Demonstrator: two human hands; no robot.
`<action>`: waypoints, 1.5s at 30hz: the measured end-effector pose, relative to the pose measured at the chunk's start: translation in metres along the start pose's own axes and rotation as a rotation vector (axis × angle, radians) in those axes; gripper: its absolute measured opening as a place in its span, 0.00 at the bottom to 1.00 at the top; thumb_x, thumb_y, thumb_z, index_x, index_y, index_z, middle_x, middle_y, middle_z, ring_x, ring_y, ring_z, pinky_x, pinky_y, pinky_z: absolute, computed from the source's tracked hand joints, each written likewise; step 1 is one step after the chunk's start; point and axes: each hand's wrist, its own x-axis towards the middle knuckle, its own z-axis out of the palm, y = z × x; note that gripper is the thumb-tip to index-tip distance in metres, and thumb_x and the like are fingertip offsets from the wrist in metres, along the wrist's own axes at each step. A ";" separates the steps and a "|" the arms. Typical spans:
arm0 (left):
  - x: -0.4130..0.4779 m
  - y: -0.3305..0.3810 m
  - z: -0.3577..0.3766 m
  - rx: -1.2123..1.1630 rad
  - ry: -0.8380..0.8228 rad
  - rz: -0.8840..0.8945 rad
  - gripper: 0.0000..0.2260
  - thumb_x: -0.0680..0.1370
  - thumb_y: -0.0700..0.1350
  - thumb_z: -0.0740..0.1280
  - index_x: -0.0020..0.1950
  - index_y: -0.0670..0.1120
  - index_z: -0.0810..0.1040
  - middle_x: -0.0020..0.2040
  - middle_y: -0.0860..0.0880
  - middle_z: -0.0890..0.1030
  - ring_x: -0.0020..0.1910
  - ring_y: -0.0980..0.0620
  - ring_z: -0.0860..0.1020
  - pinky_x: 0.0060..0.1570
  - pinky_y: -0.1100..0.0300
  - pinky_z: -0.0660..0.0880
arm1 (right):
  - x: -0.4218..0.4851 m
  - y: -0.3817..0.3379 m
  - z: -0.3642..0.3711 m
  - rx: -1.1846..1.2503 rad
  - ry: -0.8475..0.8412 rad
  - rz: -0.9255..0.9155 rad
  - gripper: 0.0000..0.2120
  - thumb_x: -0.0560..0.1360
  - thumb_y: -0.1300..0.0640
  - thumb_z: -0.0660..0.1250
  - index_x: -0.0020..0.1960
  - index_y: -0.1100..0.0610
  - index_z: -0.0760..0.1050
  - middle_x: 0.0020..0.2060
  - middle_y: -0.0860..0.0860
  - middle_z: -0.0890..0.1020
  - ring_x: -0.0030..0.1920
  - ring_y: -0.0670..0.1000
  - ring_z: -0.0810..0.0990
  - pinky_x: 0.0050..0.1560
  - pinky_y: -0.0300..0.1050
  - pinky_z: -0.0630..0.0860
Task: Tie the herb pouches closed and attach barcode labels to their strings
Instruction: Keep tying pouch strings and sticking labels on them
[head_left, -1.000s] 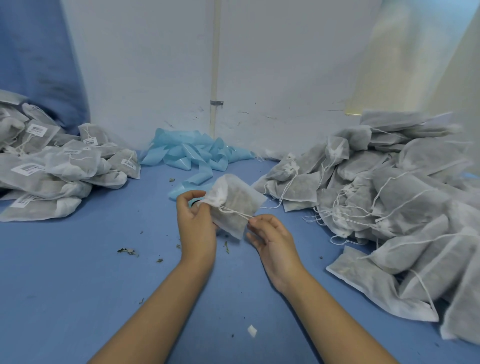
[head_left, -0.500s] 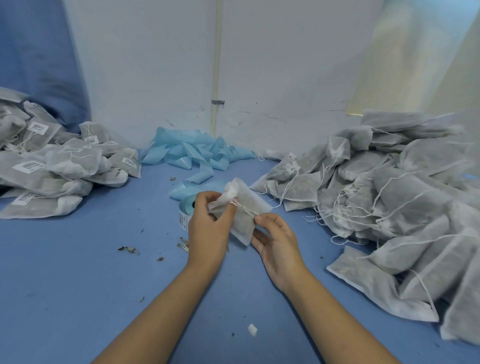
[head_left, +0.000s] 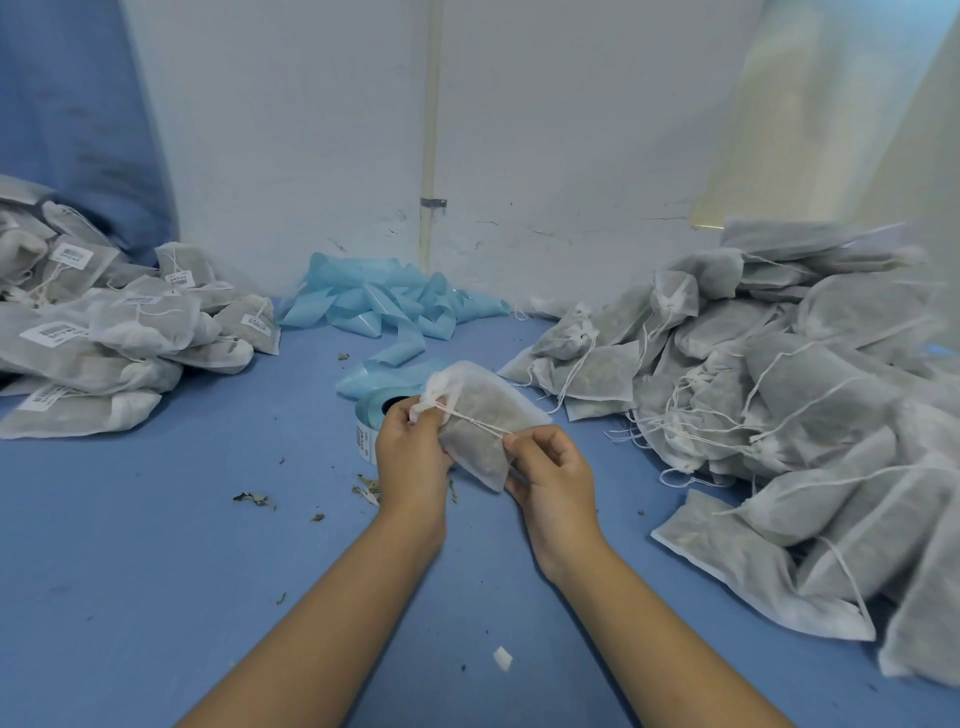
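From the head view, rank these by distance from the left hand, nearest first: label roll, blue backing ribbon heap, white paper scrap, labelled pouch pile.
1. Label roll, touching the left hand, just behind.
2. White paper scrap, near edge, and blue backing ribbon heap, by the wall: too close to call.
3. Labelled pouch pile, far left.

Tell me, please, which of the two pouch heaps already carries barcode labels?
The heap on the left: white barcode labels show on its pouches. The right heap shows only loose strings and no labels.

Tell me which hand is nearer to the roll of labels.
Left. The left hand grips the gathered neck of the pouch directly in front of the label roll, partly covering it. The right hand pinches the string on the pouch's far side.
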 end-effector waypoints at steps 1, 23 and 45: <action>0.000 0.000 0.000 -0.018 -0.001 -0.012 0.06 0.78 0.39 0.61 0.46 0.46 0.77 0.47 0.45 0.81 0.47 0.46 0.79 0.53 0.47 0.77 | 0.000 0.000 0.000 -0.002 0.006 -0.001 0.10 0.74 0.67 0.67 0.37 0.57 0.73 0.38 0.53 0.77 0.40 0.52 0.77 0.41 0.42 0.77; -0.006 -0.008 -0.002 0.105 -0.113 0.243 0.16 0.75 0.39 0.70 0.58 0.50 0.69 0.53 0.51 0.78 0.50 0.57 0.78 0.49 0.67 0.76 | -0.002 0.002 0.003 -0.073 -0.023 -0.028 0.06 0.73 0.65 0.69 0.39 0.58 0.76 0.40 0.55 0.80 0.44 0.53 0.78 0.54 0.50 0.76; -0.001 0.005 -0.058 1.017 -0.184 0.533 0.14 0.78 0.44 0.55 0.56 0.44 0.77 0.59 0.56 0.76 0.48 0.53 0.74 0.48 0.56 0.70 | 0.007 0.013 0.013 -0.757 0.005 -0.100 0.04 0.74 0.61 0.66 0.41 0.56 0.77 0.36 0.44 0.79 0.36 0.40 0.74 0.33 0.27 0.68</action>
